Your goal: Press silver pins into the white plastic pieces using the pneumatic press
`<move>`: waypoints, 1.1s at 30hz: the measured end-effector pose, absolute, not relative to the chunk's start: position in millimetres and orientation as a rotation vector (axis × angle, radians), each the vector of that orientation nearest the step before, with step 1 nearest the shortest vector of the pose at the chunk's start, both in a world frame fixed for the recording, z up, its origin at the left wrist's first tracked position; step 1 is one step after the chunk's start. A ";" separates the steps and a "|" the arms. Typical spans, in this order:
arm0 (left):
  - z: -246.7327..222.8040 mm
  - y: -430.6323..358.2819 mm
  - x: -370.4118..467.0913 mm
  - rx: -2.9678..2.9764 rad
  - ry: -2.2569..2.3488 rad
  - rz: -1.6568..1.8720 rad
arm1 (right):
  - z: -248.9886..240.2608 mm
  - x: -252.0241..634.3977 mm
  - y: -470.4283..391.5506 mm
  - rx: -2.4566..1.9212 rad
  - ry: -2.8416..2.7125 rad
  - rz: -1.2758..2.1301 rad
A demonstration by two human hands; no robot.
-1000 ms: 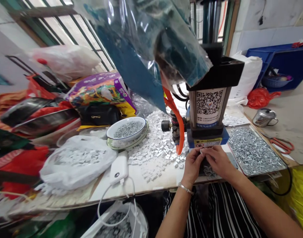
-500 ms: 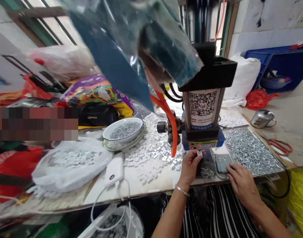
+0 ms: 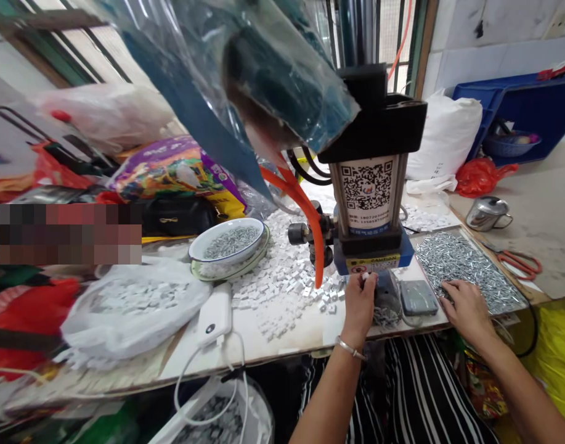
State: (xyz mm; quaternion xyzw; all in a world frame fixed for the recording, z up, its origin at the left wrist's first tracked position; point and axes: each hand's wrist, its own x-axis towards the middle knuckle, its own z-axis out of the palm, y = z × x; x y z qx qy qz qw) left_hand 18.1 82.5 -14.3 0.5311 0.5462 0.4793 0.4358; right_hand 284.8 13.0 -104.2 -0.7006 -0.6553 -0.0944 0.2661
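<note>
1. The press (image 3: 372, 185) is showing a white label with a QR code (image 3: 368, 185); digits beneath it and a yellow warning sticker (image 3: 372, 264) are too small to read.
2. The left hand (image 3: 360, 302) is holding a small white block (image 3: 365, 277), fingers pinched on it, at the press base near the counter's front edge.
3. The right hand (image 3: 467, 305) is resting, fingers spread, on the silver pins in the tray (image 3: 467, 268) at the counter's right edge.
4. White blocks (image 3: 286, 277) are lying heaped mid-counter.
</note>
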 end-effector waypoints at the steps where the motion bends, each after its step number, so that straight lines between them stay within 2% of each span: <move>1: -13.1 82.8 18.7 1.324 1.345 1.183 | -107.4 285.2 12.9 -1.903 -1.778 -0.252; 6: -9.7 77.2 8.5 1.451 1.300 1.195 | -111.4 289.5 12.3 -1.837 -1.806 -0.210; 12: -15.2 63.9 -18.2 1.735 1.512 1.183 | -108.5 298.0 9.2 -1.761 -1.766 -0.196; 18: -7.5 49.8 -13.5 2.198 1.703 0.886 | -102.5 299.2 11.1 -1.765 -1.744 -0.179; 24: 1.9 61.9 5.1 2.149 1.846 0.717 | -88.7 297.5 8.3 -1.717 -1.584 -0.076; 28: 2.2 61.0 -1.2 2.055 1.760 0.793 | -75.9 294.7 -0.6 -1.802 -1.377 0.062; 33: 3.7 32.7 -11.0 2.033 1.432 0.792 | -62.7 283.2 -7.3 -1.872 -1.139 0.313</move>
